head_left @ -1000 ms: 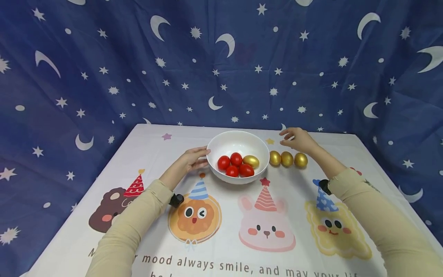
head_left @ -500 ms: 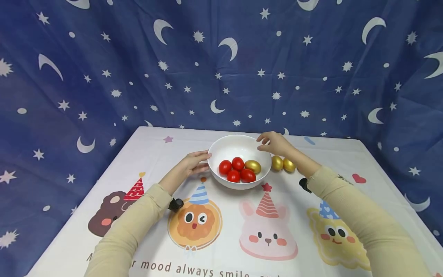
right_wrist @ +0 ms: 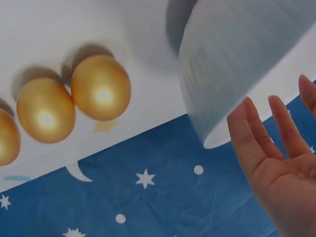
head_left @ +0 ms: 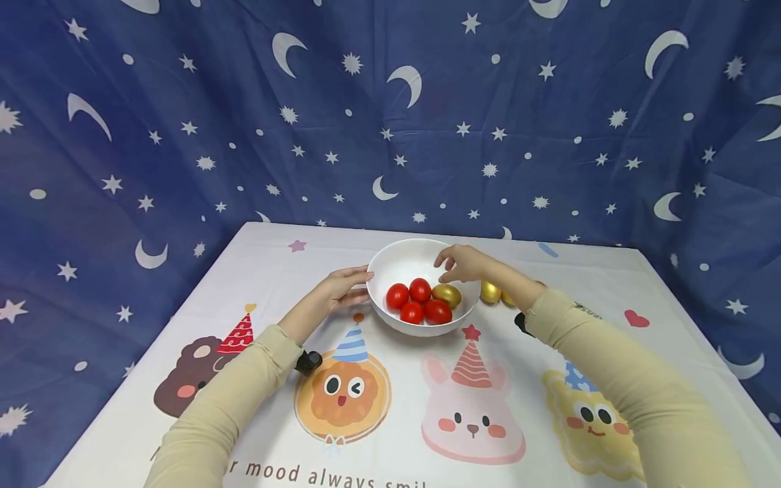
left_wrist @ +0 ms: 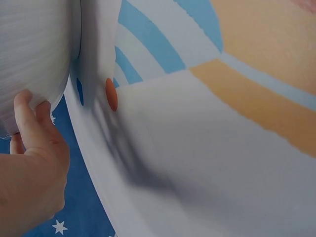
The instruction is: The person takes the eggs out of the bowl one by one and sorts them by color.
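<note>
Left hand, fingers relaxed, against bowl, centre of frame. Right hand, empty, fingers apart, over bowl's 5 eggs. Possible faults: right hand snags bowl, tipping it; low forearm rolls 3 gold eggs.

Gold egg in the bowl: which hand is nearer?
Right: the right hand is over the bowl, close to the gold egg; the left hand touches the bowl's left side.

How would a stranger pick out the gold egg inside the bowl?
On the white cartoon-print cloth stands a round white bowl. Inside, a shiny gold egg rests beside four glossy red rounded pieces. It alone is gold there; the other gold eggs sit outside the bowl.
</note>
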`<state>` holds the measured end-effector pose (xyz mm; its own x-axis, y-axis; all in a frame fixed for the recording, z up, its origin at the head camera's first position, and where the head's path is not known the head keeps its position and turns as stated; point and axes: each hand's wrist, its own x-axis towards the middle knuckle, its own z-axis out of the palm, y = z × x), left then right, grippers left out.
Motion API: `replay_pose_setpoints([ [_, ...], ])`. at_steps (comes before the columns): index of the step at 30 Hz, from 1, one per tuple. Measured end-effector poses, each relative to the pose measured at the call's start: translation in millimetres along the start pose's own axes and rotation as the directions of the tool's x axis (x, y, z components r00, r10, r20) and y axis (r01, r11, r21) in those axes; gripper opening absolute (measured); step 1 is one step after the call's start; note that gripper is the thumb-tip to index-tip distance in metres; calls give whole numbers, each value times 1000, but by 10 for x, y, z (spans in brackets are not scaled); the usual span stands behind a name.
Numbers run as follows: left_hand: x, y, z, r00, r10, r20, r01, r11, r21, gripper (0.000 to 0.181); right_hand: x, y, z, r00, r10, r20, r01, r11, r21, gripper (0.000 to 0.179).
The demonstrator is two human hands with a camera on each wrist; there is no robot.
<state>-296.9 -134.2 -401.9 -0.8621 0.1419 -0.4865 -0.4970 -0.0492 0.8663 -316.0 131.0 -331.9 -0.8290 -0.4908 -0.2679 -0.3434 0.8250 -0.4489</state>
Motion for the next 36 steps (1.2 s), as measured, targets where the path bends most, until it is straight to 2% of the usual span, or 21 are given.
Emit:
replay_pose_setpoints([
  [6, 18, -8, -2, 1000, -2, -7, 2, 1000, 1, 52, 41, -18, 96, 998, -26, 55, 28, 999, -36, 32],
  [16, -23, -31, 2, 1000, -3, 4, 3, 1000, 17, 54, 69, -41, 287, 998, -14, 67, 20, 996, -92, 28],
  [22, -11, -7, -2, 1000, 7, 3, -7, 1000, 24, 55, 109, -2, 319, 996, 43, 76, -37, 996, -79, 25],
  [28, 5, -7, -18, 1000, 4, -4, -4, 1000, 31, 54, 107, -26, 323, 994, 72, 85, -63, 993, -101, 24],
  [36, -5, -4, -16, 1000, 12, 3, -12, 1000, 15, 53, 83, -54, 302, 996, 62, 66, -52, 990, -133, 25],
])
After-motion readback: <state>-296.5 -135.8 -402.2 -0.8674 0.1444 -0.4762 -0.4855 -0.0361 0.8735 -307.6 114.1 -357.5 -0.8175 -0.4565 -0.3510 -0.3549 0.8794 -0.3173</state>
